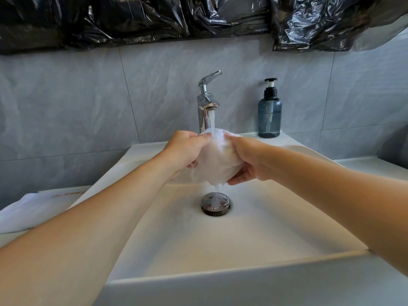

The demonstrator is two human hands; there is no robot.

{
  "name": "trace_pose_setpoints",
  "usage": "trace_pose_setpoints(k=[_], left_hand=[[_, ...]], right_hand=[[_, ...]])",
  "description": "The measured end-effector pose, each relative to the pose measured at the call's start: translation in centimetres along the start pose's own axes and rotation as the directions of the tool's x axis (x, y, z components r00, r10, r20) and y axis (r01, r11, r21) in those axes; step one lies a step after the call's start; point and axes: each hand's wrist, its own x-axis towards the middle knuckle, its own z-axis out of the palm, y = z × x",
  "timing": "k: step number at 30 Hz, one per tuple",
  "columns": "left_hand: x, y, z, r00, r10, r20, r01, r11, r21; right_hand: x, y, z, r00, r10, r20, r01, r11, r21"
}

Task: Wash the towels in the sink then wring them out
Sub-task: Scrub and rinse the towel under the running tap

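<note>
A bunched white towel (217,164) is held over the white sink (231,261), under the stream running from the chrome faucet (206,102). My left hand (186,151) grips the towel's left side with curled fingers. My right hand (247,161) cups and grips its right side from below. Water drips off the towel down onto the round metal drain (215,204). A second white towel (33,208) lies folded on the counter to the left of the sink, partly hidden by my left forearm.
A dark blue pump bottle (269,113) stands on the sink's back right corner. Grey marbled tiles (88,96) cover the wall behind. Black plastic sheeting (176,16) hangs across the top of the wall.
</note>
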Motion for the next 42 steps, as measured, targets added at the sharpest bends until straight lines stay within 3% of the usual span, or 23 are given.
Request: trace_pose_setpoints(k=[19,42], left_hand=[[-0.18,0.06,0.18,1.0,0.004,0.008,-0.004,1.0,0.028],[0.06,-0.19,0.27,0.999,0.031,-0.008,-0.03,0.995,0.098]], right_hand=[[-0.41,0.08,-0.04,0.999,-0.027,-0.017,0.026,0.998,-0.054],[-0.77,-0.18,0.15,0.998,0.043,-0.046,-0.043,0.999,0.008]])
